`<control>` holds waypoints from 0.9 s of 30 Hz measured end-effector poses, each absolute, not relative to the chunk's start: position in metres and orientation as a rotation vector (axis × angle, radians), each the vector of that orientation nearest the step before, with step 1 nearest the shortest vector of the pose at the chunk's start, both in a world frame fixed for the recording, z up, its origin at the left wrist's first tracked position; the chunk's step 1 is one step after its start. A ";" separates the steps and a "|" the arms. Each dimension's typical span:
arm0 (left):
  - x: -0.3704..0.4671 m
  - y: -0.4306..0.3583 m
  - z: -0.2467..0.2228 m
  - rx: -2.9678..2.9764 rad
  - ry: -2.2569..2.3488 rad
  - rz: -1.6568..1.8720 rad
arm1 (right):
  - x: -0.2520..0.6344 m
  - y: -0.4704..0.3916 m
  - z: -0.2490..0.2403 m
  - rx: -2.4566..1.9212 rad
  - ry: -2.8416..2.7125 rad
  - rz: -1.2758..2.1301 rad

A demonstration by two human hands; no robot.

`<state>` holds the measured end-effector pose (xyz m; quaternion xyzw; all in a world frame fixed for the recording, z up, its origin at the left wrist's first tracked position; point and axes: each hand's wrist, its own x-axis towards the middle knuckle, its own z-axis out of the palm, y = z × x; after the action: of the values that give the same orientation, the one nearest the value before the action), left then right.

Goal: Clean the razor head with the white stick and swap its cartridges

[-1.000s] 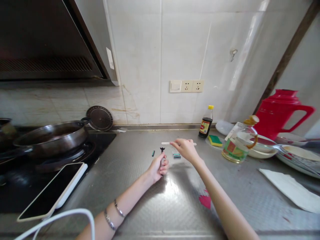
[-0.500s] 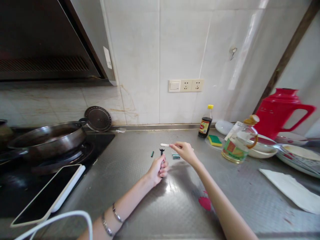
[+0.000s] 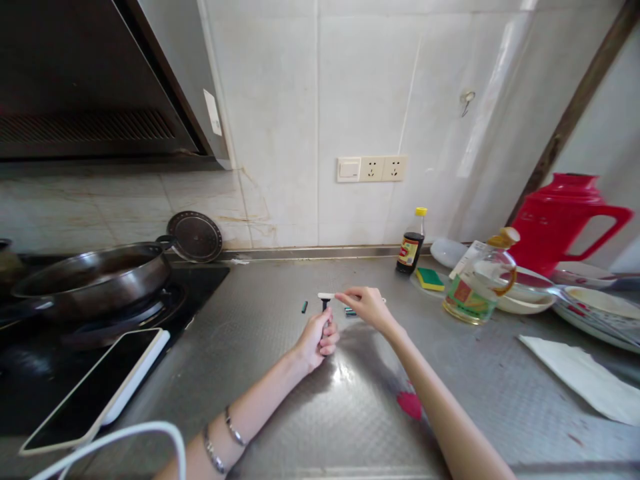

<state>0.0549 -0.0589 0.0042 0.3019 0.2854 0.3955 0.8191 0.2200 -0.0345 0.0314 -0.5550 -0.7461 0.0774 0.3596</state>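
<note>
My left hand is closed round the black razor handle, which stands upright with its forked top above the fist. Pinched in my right hand is a slim white stick with a wider end, like a toothbrush. Its white end lies across the top of the razor handle and appears to touch it. On the steel counter, left of the handle, lies a small green and black razor cartridge. More green cartridges lie partly hidden behind my right hand.
A pan sits on the black stove at left, with a phone and white cable in front. To the right stand a soy sauce bottle, sponge, oil jug, red thermos, bowls and a paper sheet.
My right hand has moved slightly left, bringing the white end of the toothbrush over the razor handle's forked top. My left hand has barely moved.
</note>
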 end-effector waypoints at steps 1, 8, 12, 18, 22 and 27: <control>0.055 -0.059 0.005 0.647 0.611 0.844 | 0.220 -0.035 0.031 -1.445 -1.924 0.197; 0.053 -0.057 0.005 0.649 0.612 0.853 | 0.227 -0.032 0.028 -1.509 -1.883 0.206; 0.056 -0.059 0.003 0.632 0.583 0.824 | 0.222 -0.032 0.026 -1.464 -1.888 0.250; 0.054 -0.058 0.008 0.593 0.588 0.832 | 0.233 -0.029 0.023 -1.569 -1.881 0.262; 0.055 -0.058 0.006 0.612 0.591 0.842 | 0.220 -0.031 0.019 -1.507 -1.858 0.300; 0.055 -0.058 0.004 0.652 0.592 0.861 | 0.220 -0.032 0.021 -1.517 -1.847 0.308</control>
<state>0.0553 -0.0580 0.0035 0.3059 0.2777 0.4038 0.8162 0.2199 -0.0323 0.0205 -0.5879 -0.7157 0.1193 0.3576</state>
